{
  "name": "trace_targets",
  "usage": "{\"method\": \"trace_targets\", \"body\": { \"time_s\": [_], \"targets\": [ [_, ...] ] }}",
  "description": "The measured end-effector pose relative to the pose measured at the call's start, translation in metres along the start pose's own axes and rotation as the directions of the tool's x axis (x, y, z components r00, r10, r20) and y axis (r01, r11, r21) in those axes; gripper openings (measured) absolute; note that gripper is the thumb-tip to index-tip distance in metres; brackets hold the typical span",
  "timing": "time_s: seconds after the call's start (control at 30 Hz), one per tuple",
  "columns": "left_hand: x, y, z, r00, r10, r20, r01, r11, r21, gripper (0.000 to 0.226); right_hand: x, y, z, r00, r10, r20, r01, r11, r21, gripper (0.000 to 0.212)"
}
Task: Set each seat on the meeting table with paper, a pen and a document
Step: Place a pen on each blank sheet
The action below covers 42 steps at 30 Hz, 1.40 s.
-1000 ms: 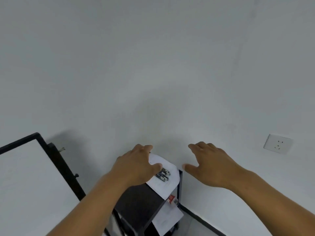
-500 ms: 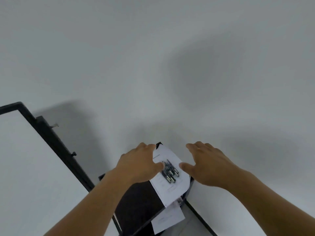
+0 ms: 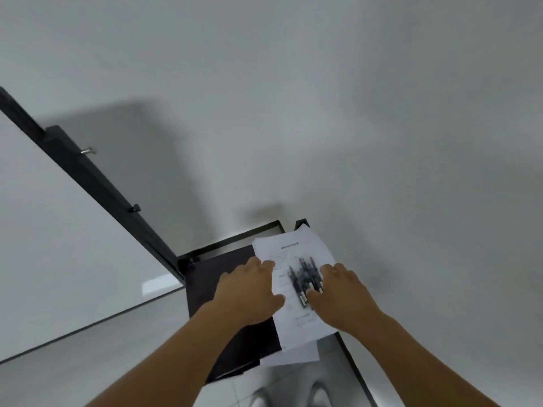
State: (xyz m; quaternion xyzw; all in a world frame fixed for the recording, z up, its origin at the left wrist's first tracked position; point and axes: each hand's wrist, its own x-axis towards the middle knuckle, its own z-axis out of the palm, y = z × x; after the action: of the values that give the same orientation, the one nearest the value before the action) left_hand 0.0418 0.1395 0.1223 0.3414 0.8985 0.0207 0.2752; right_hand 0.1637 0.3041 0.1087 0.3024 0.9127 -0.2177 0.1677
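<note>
A stack of printed documents [image 3: 293, 248] lies on a small black side table [image 3: 223, 268] against the wall. Several dark pens [image 3: 304, 277] lie bunched on top of the sheets. My left hand [image 3: 249, 292] hovers over the stack's left edge, fingers loosely spread. My right hand [image 3: 340, 295] reaches over the right side, its thumb and fingers close beside the pens. Neither hand plainly grips anything. More white paper [image 3: 296, 352] pokes out from a lower level under the stack.
A black-framed whiteboard [image 3: 58, 230] leans at the left, its stand [image 3: 97, 183] close to the side table. A white wall fills the upper view. Grey tiled floor [image 3: 117, 348] and my shoes [image 3: 320, 395] show below.
The view has tilted downward and come closer, so the table and stack look larger. Both hands have moved forward over the documents, the right one now next to the pens.
</note>
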Motion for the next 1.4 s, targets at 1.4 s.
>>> {"method": "trace_targets", "body": {
  "time_s": [1.4],
  "targets": [
    [0.102,-0.009,0.149,0.986,-0.166,0.014,0.165,0.985,0.05,0.096,0.141,0.035,0.117,0.991,0.07,-0.116,-0.072,0.997,-0.015,0.069]
  ]
}}
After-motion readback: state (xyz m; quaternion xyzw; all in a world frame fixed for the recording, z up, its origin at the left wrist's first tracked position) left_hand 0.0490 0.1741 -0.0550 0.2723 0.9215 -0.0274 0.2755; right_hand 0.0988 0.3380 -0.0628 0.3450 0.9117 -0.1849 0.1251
